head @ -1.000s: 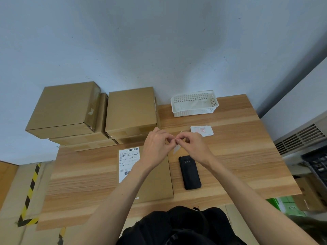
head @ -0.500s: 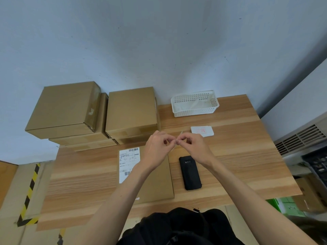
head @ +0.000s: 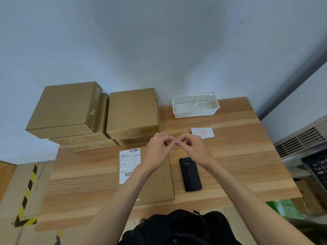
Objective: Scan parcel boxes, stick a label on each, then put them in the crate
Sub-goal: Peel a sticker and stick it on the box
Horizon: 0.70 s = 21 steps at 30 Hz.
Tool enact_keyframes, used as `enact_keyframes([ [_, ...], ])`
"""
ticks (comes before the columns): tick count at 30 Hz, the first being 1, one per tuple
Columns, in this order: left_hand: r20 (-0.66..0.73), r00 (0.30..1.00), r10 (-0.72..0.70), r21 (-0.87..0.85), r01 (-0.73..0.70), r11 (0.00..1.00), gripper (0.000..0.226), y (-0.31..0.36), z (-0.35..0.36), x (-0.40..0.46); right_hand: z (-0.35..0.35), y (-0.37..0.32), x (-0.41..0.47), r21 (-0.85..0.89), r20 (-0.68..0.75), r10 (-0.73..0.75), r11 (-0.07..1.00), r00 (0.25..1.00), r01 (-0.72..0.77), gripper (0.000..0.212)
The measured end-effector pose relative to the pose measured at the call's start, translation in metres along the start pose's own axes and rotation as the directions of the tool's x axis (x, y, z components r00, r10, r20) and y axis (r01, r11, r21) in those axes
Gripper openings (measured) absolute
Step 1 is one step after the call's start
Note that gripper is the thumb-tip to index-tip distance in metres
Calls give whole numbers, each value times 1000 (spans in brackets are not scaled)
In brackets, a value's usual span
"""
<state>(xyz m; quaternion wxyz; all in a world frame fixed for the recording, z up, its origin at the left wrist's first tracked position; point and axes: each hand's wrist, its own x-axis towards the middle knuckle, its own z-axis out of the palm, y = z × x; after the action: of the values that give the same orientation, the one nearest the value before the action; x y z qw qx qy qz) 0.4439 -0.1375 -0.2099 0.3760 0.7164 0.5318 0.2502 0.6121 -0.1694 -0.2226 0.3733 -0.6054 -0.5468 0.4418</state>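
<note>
- L hand [head: 160, 151] & R hand [head: 192, 149] hovering together above the table [head: 238, 156], fingertips meeting mid-air, just as 0.5 s ago; both sitting a touch higher in frame vs 1 s ago.
- Both hands' thumb + forefinger curling in, pinching a small thin label [head: 174, 149] between them; label mostly hidden, only a pale sliver showing under the fingertips. 1 s ago a bit more of it was hanging below the pinch.
- Flat box [head: 155, 188] lying under the L forearm, near table's front edge, its shipping slip [head: 128, 165] facing up; not moving since earlier frames.
- Phone [head: 191, 174] lying face down just R of the box, below the R wrist; same spot.
- Label stack [head: 202, 133] resting beyond the R hand, apart from it; unchanged.
- White basket [head: 195, 113] standing at table's back edge by the wall.
- Box piles [head: 99, 114] stacked at back L, untouched.
- Black crate [head: 316, 167] partly in view at far R, off the table.
</note>
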Motion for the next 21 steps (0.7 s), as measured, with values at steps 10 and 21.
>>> enact_keyframes([
  [10, -8, 999, 41, 101, -40, 994, 13, 0, -5, -2, 4, -5, -3, 43, 3, 18, 999, 1000, -18, 11],
  [21, -18, 978, 207, 259, -195, 946, 14, -9, -7, -7, 14, -5, -2, -127, 3, 45, 991, 999, -44, 13],
])
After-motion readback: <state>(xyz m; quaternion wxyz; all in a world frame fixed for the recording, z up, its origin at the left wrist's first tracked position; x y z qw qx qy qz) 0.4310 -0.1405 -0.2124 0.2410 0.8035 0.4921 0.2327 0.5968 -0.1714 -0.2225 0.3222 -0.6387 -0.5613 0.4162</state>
